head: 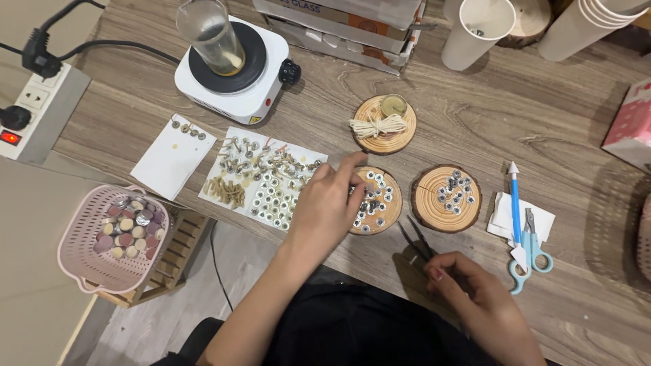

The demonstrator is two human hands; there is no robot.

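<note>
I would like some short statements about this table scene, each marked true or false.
1. The left hand reaches over the middle wood slice. True.
2. The right hand holds the blue scissors. False: it holds dark tweezers; the scissors lie on the table.
3. A glass beaker stands on the white hot plate. True.
4. The pink basket is empty. False: round pieces fill it.
</note>
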